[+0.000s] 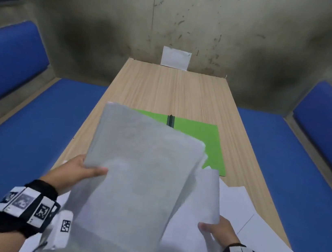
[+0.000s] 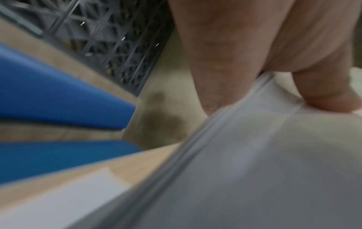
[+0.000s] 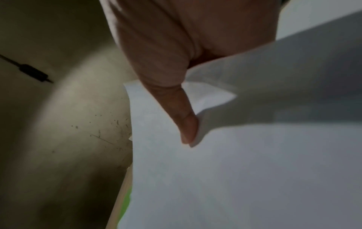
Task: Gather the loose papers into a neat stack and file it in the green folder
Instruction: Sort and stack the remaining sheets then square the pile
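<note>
We are pinching a sheaf of papers (image 1: 140, 178) with the left hand (image 1: 82, 170) at centre frame, while the right hand (image 1: 217, 229), lower right, is pinching one curling sheet (image 1: 204, 195). We are judging that squaring edges comes first. One green folder (image 1: 205, 144) is lying open above centre; several loose sheets (image 1: 260, 235), uncountable, are lying lower right.

Beyond the green folder (image 1: 205, 144) the bench (image 1: 174, 88) lies bare up to a white card (image 1: 175, 60) against the wall, while loose sheets (image 1: 256, 234) cover its near end and a lifted paper bundle (image 1: 139, 175) hangs over the folder's left half.
</note>
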{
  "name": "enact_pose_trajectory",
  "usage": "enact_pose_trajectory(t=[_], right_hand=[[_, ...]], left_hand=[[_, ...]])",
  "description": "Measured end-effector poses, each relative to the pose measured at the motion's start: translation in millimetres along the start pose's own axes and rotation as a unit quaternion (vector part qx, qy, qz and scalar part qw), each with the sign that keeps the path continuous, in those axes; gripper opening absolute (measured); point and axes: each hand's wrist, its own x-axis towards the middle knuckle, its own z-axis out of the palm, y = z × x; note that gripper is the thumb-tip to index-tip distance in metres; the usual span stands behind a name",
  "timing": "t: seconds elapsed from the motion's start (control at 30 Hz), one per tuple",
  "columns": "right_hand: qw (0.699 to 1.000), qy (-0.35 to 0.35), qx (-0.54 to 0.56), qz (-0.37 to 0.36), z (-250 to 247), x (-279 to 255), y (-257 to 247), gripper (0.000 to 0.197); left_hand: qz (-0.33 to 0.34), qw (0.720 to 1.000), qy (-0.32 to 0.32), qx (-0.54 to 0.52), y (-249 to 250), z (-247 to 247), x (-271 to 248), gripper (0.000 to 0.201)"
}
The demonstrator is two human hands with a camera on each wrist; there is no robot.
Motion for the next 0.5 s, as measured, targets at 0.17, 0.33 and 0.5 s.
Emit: enact_pose_trajectory(t=[0.17, 0.33, 0.5], right_hand=[[0.998, -0.011, 0.034, 0.043, 17, 2, 12, 0.024], [0.997, -0.031, -0.004, 0.066, 29, 1, 13, 0.037], [0.989, -0.074, 0.116, 0.061, 37, 0, 15, 0.048]], left_hand=[[-0.036, 0.984, 0.021, -0.175, -54, 26, 12, 0.091], [-0.14, 0.965, 0.05, -0.214, -117, 61, 26, 0.063], [-0.182, 0.976, 0.119, -0.028, -141, 88, 33, 0.04]])
